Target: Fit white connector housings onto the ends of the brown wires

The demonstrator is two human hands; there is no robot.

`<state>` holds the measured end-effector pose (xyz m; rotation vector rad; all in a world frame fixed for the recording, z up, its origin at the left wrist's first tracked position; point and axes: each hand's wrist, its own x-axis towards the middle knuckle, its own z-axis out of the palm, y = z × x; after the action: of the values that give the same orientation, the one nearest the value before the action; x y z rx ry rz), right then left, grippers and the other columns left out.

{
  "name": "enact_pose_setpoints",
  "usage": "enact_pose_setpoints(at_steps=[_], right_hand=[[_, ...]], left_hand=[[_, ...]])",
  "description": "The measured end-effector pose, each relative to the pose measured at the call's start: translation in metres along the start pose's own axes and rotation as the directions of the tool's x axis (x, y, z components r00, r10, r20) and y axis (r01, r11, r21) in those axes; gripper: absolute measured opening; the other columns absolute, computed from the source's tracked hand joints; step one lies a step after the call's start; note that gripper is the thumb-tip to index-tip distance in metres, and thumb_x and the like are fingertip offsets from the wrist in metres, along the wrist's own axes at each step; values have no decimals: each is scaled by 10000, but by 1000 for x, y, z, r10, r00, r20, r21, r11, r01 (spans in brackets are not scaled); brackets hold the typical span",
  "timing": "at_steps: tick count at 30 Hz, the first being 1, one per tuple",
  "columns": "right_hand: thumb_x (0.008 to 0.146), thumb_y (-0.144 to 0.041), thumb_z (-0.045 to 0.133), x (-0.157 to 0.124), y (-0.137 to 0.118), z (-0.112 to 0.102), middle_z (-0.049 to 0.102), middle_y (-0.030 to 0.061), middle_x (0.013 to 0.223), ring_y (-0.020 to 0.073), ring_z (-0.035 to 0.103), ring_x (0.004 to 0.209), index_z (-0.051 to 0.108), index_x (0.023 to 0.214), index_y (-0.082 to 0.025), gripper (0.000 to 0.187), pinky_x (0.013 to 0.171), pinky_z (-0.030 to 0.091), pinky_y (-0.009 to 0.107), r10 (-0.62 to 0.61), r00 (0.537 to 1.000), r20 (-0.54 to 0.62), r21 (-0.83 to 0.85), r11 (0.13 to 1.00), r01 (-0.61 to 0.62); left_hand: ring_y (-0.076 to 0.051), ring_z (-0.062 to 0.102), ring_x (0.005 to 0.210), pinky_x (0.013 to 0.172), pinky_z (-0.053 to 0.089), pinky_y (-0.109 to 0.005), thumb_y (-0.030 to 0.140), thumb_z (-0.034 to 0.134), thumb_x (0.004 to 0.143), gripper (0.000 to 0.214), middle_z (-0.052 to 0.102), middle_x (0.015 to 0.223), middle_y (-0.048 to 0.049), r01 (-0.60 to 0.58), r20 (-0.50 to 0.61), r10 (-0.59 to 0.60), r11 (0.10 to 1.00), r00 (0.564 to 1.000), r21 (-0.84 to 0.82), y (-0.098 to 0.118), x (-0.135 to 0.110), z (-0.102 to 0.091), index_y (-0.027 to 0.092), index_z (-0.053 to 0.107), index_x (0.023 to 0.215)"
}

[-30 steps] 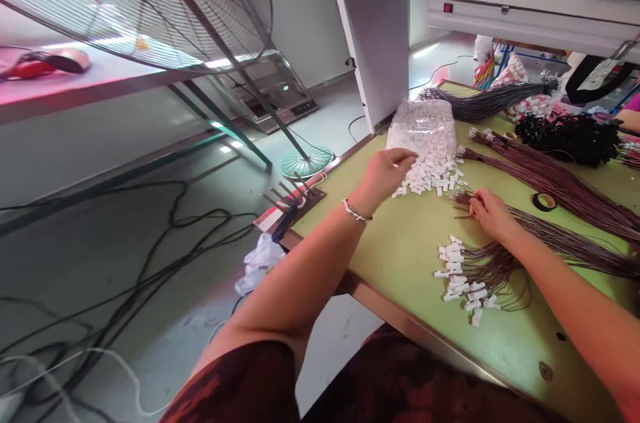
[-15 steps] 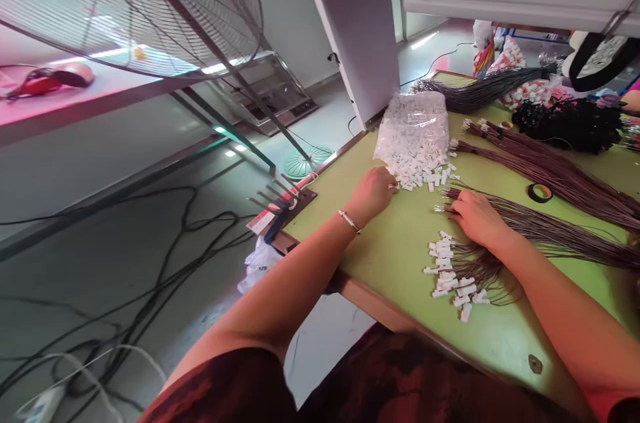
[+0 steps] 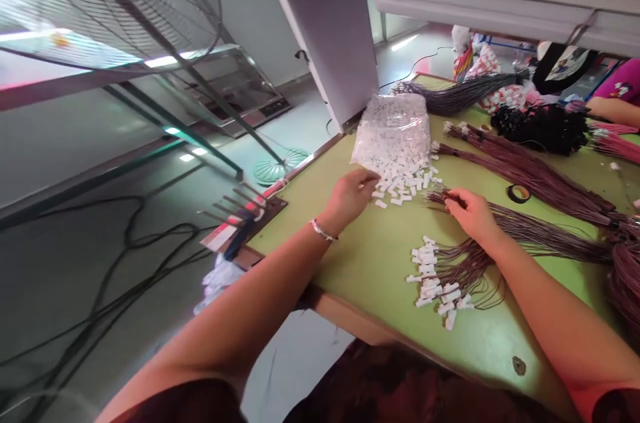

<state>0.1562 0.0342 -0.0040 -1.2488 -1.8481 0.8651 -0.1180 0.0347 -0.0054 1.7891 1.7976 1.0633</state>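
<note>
The right hand (image 3: 470,215) grips brown wires (image 3: 550,235), running toward 4 o'clock. The left hand (image 3: 349,198) is just beside loose white connectors (image 3: 403,182), at its 3 o'clock; whether it pinches 1, I cannot tell.

This is a wiring workshop: a green-topped workbench (image 3: 370,270) lies beneath the left hand (image 3: 347,200) and right hand (image 3: 470,215), white connector housings (image 3: 404,178) heap just beyond the left, bundled brown wires (image 3: 543,173) stretch beyond the right, and a pedestal fan (image 3: 120,5) stands well left of both.
</note>
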Motion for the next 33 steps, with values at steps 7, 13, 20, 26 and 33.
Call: enact_pose_setpoints(at_steps=[7,13,20,26,33], right_hand=[[740,-361,570,0,-2,-3,535,-15,566,112,434,529,632,731,-165,206,512,334,236,31,997,-70,-56,998,-35],[702,-340,561,-3,-4,-1,430,-43,526,90,338,496,592,678,-168,177,471,264,231,72,996,-58,25,997,-71],[658,-323,552,-3,-3,2,399,-51,523,90,328,508,537,622,-182,145,483,260,232,133,990,-38,122,984,-127],[647,-295,551,-4,-3,3,398,-49,532,93,340,526,541,611,-182,120,498,267,231,114,989,-96,140,985,-100],[674,-314,551,-8,-12,2,387,-51,510,88,323,504,549,606,-181,150,483,256,229,90,988,-129,110,991,-76]], left_hand=[[-150,594,699,693,494,-278,242,584,756,136,666,783,-50,-79,203,90,995,975,-59,19,-10,-10,162,691,778],[-216,584,882,811,477,-353,207,525,824,211,652,953,-97,-305,291,238,929,927,210,20,-14,15,175,712,915],[-254,559,913,853,455,-404,196,481,853,229,674,864,-121,-410,348,305,867,886,284,22,-12,27,152,706,840],[-151,564,665,656,475,-304,266,631,748,141,655,750,-45,52,153,-19,975,988,-216,53,-12,27,154,665,825],[-65,509,550,576,446,-228,200,684,688,143,601,665,9,258,308,-62,712,949,-653,75,-20,58,129,639,805]])
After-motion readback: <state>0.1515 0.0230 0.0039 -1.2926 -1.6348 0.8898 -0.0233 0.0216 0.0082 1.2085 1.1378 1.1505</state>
